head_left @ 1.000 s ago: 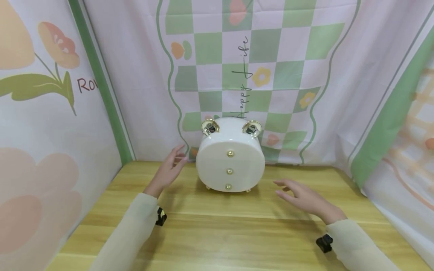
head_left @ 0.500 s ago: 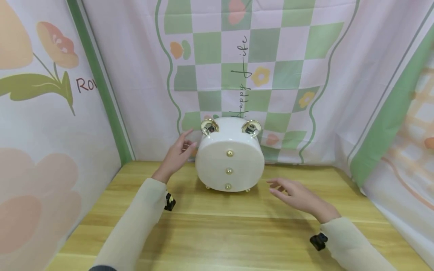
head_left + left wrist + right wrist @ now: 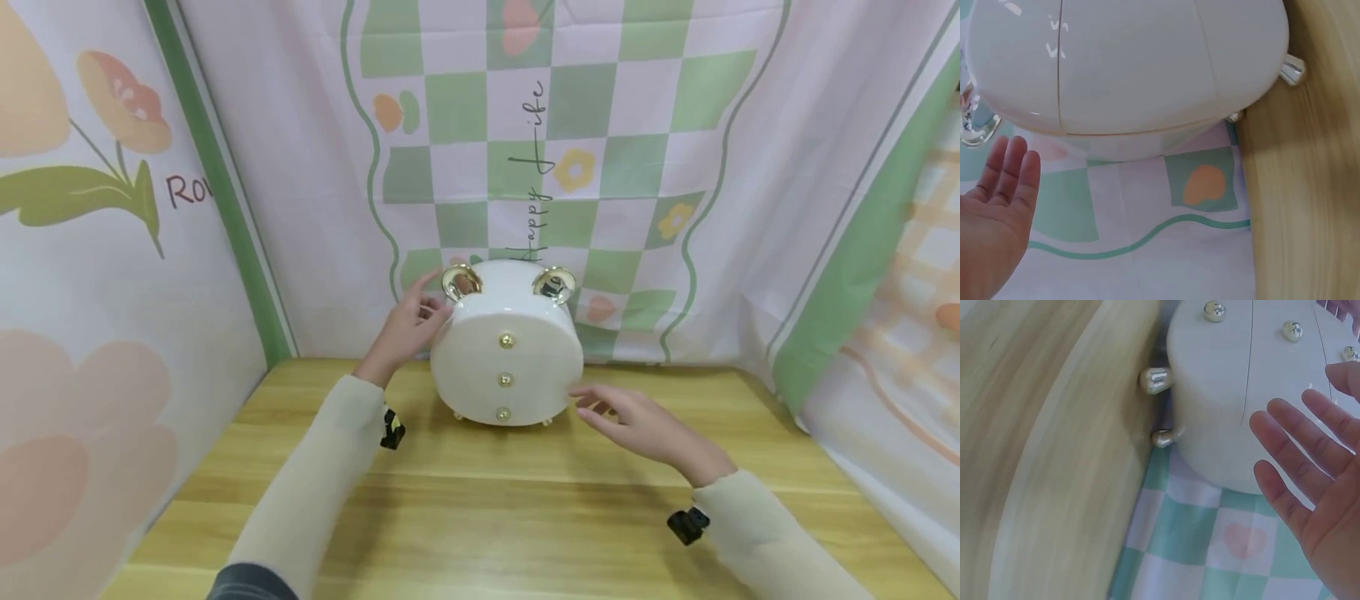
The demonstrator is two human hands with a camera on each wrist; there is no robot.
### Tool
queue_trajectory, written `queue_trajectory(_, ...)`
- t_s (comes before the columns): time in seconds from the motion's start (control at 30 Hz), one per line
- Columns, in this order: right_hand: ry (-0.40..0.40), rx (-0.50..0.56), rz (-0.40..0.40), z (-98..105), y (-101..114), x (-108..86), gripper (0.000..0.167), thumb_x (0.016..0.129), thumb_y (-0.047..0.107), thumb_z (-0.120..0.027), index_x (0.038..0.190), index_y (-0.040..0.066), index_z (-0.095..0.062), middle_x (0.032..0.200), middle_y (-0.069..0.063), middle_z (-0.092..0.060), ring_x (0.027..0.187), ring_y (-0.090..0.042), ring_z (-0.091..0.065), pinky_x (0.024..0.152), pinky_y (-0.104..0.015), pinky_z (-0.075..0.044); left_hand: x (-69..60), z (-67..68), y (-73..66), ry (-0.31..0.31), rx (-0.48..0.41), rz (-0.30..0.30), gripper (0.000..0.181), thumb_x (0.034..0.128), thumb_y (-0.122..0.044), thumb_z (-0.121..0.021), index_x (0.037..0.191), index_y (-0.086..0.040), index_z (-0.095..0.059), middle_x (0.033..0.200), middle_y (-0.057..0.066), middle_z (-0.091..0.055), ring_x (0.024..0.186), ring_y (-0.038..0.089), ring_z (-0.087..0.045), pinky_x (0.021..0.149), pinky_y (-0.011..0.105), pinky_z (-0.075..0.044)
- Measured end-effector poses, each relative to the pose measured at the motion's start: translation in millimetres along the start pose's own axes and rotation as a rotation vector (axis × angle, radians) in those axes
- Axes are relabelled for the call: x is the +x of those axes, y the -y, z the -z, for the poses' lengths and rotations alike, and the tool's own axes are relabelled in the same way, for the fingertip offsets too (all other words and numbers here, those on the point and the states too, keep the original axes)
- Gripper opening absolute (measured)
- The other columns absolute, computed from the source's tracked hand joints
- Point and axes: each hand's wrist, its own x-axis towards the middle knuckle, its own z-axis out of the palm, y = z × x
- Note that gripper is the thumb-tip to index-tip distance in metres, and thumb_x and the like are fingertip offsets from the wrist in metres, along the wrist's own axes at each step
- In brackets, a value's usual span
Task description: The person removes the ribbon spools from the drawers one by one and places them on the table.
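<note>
A glossy white rounded box [image 3: 480, 358] with three gold knobs down its front, gold ear-shaped rings on top and small gold feet stands upright on the table. My left hand [image 3: 408, 327] is at its upper left side, fingers relaxed near the left gold ring [image 3: 461, 283]; whether it touches the box is unclear. In the left wrist view the left hand [image 3: 997, 219] shows straight fingers beside the white box [image 3: 1135, 69]. At the box's lower right, my right hand [image 3: 637, 423] has its fingers extended. The right wrist view shows the right hand [image 3: 1316, 469] with nothing in it.
The wooden table [image 3: 480, 525] extends in front of the box and to both sides. Close behind the box hangs a green-and-white checked cloth [image 3: 517, 175], and a printed curtain [image 3: 67, 292] borders the left side. Each wrist carries a small black device.
Both hands have moved inward to the box, the left one rightward and up to its upper side, the right one leftward to its lower right. The box stands where it was.
</note>
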Motion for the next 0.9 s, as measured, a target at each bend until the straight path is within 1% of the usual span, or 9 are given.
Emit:
queue_trajectory(0.17, 0.018, 0.024, 0.015, 0.1, 5.5, 4.9, 0.035, 0.104, 0.025, -0.057, 0.137, 0.012, -0.059, 0.122, -0.006, -0.067, 0.101, -0.021, -0.065, 0.085, -0.046, -0.055, 5.9, -2.4, -3.7, 0.003, -0.007, 0.041, 0.068, 0.1005, -0.033, -0.062, 0.158, -0.035, -0.025, 0.111, 0.009, -0.061, 0.099, 0.026, -0.061, 0.084, 0.042, -0.054)
queue_trajectory(0.27, 0.014, 0.022, 0.017, -0.1, 6.5, 8.2, 0.036, 0.104, 0.026, -0.057, 0.138, 0.013, -0.058, 0.122, -0.007, -0.067, 0.101, -0.020, -0.065, 0.085, -0.046, -0.055, 9.3, -3.4, -5.4, 0.019, -0.016, 0.044, 0.070, 0.0999, -0.032, -0.063, 0.158, -0.036, -0.024, 0.109, 0.010, -0.061, 0.096, 0.026, -0.061, 0.081, 0.041, -0.054)
queue_trajectory(0.4, -0.006, 0.012, 0.029, 0.7, 8.8, 14.0, 0.036, 0.104, 0.026, -0.057, 0.137, 0.013, -0.059, 0.121, -0.007, -0.068, 0.100, -0.019, -0.065, 0.085, -0.047, -0.055, 10.9, -4.6, -9.5, 0.023, -0.028, 0.040, 0.067, 0.0994, -0.029, -0.063, 0.155, -0.043, -0.029, 0.106, 0.011, -0.061, 0.093, 0.027, -0.060, 0.077, 0.041, -0.053)
queue_trajectory(0.57, -0.022, 0.004, 0.021, 2.7, 14.9, 21.6, 0.036, 0.104, 0.031, -0.058, 0.136, 0.014, -0.059, 0.119, -0.005, -0.068, 0.096, -0.017, -0.067, 0.082, -0.039, -0.056, 12.5, -5.0, -14.3, 0.034, -0.017, 0.041, 0.063, 0.0998, -0.032, -0.063, 0.151, -0.052, -0.031, 0.107, 0.009, -0.061, 0.093, 0.026, -0.060, 0.076, 0.042, -0.053)
queue_trajectory(0.7, -0.028, 0.007, 0.028, 2.8, 21.2, 28.7, 0.035, 0.103, 0.030, -0.059, 0.135, 0.014, -0.060, 0.116, -0.003, -0.069, 0.093, -0.016, -0.068, 0.078, -0.035, -0.056, 13.8, -5.2, -15.8, 0.046, -0.006, 0.054, 0.064, 0.0998, -0.033, -0.063, 0.153, -0.047, -0.030, 0.108, 0.009, -0.061, 0.095, 0.026, -0.060, 0.078, 0.043, -0.053)
queue_trajectory(0.8, -0.045, 0.012, 0.059, 1.8, 26.0, 35.7, 0.034, 0.102, 0.026, -0.061, 0.134, 0.013, -0.061, 0.113, -0.003, -0.070, 0.090, -0.014, -0.068, 0.076, -0.032, -0.057, 14.1, -4.7, -15.3, 0.053, 0.003, 0.055, 0.066, 0.0993, -0.033, -0.064, 0.155, -0.043, -0.029, 0.107, 0.010, -0.062, 0.096, 0.027, -0.061, 0.080, 0.044, -0.053)
queue_trajectory(0.9, -0.077, 0.027, 0.091, 1.2, 30.1, 43.2, 0.032, 0.101, 0.021, -0.063, 0.132, 0.010, -0.062, 0.110, -0.005, -0.071, 0.087, -0.013, -0.069, 0.075, -0.031, -0.057, 14.7, -4.2, -14.1, 0.060, 0.020, 0.058, 0.068, 0.0985, -0.033, -0.065, 0.155, -0.042, -0.028, 0.107, 0.010, -0.062, 0.097, 0.026, -0.061, 0.081, 0.045, -0.053)
